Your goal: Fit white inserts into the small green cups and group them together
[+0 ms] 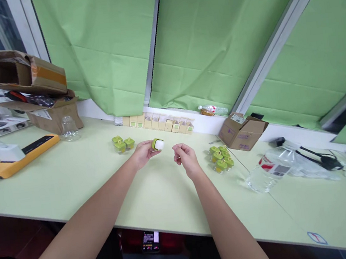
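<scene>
Over the middle of the table, my left hand point(143, 154) is closed on a small green-capped jar point(158, 144), whose white face is turned toward my right side. My right hand point(185, 157) is a short way off to the right, its fingers curled into a pinch; whether something tiny is between them is hidden. Left of my left hand stands a group of several similar green-capped jars point(120, 146). To the right of my right hand is another group of jars point(220, 157) with green lids, small loops on top and yellowish contents.
Small open cartons point(156, 122) line the table's back edge below green curtains. At right are a cardboard box point(241, 131) and a large clear bottle point(272, 167). At left are an orange power strip point(22, 158), stacked boxes point(52, 110) and a clear plastic dome point(69, 129).
</scene>
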Demonstrator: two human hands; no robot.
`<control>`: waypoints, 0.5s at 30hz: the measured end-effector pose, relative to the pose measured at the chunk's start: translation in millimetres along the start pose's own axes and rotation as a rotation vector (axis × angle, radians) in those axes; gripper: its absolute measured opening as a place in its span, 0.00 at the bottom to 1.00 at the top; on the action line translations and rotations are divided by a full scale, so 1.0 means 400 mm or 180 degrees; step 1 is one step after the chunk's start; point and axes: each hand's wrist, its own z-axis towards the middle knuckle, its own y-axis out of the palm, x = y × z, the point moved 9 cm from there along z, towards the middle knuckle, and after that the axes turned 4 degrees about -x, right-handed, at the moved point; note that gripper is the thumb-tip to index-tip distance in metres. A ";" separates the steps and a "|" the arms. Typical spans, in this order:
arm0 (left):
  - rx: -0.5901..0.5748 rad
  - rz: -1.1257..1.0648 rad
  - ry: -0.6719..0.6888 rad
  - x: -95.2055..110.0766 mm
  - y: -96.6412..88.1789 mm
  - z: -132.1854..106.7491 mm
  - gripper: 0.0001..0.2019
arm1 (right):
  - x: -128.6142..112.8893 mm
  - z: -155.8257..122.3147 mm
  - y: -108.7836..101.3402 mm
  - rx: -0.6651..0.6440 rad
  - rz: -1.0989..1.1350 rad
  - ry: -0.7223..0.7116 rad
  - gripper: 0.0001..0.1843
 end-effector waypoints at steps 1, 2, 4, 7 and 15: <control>-0.0122 -0.0060 -0.0091 -0.007 0.008 -0.002 0.06 | 0.000 -0.001 0.010 -0.0077 -0.0034 -0.0015 0.13; -0.0235 -0.0115 -0.0176 -0.014 0.016 -0.005 0.07 | 0.000 -0.003 0.019 -0.0149 -0.0059 -0.0028 0.14; -0.0429 -0.0197 -0.0312 -0.025 0.027 -0.009 0.07 | -0.003 -0.007 0.032 -0.0260 -0.0089 -0.0029 0.16; -0.0622 -0.0231 -0.0417 -0.035 0.039 -0.013 0.06 | -0.008 -0.014 0.044 -0.0344 -0.0099 -0.0012 0.19; -0.0781 -0.0008 -0.0422 -0.051 0.060 -0.024 0.06 | -0.021 -0.014 0.058 -0.0391 -0.0204 -0.0323 0.30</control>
